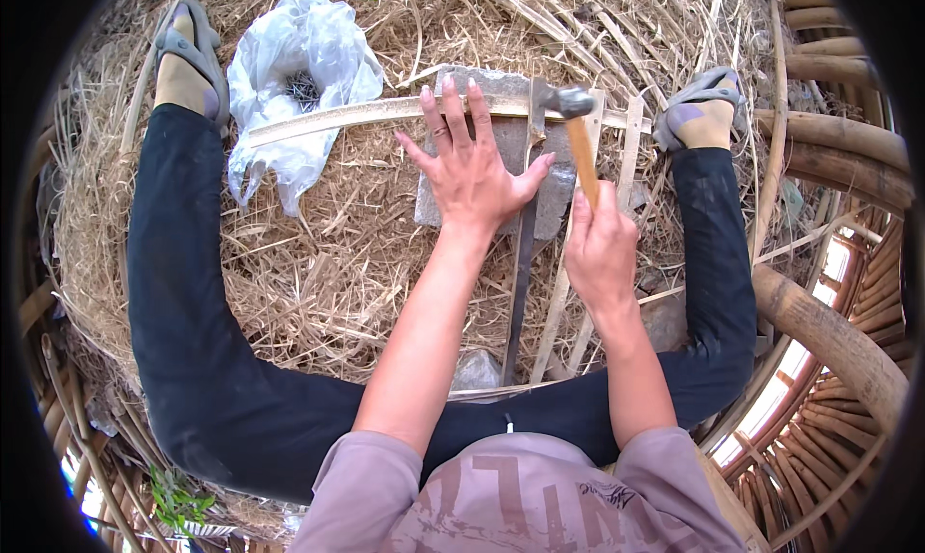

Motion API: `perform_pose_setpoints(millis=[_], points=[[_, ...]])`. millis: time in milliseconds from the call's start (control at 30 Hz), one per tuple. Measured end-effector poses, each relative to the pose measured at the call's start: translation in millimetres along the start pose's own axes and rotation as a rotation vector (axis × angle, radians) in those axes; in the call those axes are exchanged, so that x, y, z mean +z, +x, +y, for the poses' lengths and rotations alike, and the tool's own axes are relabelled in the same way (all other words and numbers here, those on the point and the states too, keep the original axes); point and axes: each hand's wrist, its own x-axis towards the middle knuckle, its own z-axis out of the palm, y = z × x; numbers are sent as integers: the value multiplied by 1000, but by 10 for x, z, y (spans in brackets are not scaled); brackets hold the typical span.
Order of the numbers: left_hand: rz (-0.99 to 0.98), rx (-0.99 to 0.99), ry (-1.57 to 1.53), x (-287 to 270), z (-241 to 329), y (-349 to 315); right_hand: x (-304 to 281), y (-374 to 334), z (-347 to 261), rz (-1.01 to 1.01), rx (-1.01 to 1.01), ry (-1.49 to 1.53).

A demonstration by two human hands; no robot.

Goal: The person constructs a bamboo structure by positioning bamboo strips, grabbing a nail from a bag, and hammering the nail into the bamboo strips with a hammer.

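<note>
My left hand (470, 172) lies flat with fingers spread, its fingertips over a pale bamboo strip (337, 119) that runs crosswise on a grey stone block (554, 206). The thumb of that hand reaches across a darker strip (521, 274), which crosses the pale one at the block's upper part. In my right hand (602, 245) is a hammer (582, 153), gripped by its wooden handle. The metal head sits just right of where the strips cross; whether it touches them I cannot tell. More pale slats (563, 302) extend toward me, right of the dark strip.
A clear plastic bag (352, 57) with a heap of nails (302, 91) lies at the upper left, under the pale strip's end. Dry straw (318, 274) covers the ground between my outstretched legs. Bamboo poles (833, 336) stand along the right side. Stones (476, 370) lie near my lap.
</note>
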Motion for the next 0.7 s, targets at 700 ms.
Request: perform_pose_setpoints(millis=[700], points=[[22,9,-15,49,5,25,69,-22,70,72,11,39]])
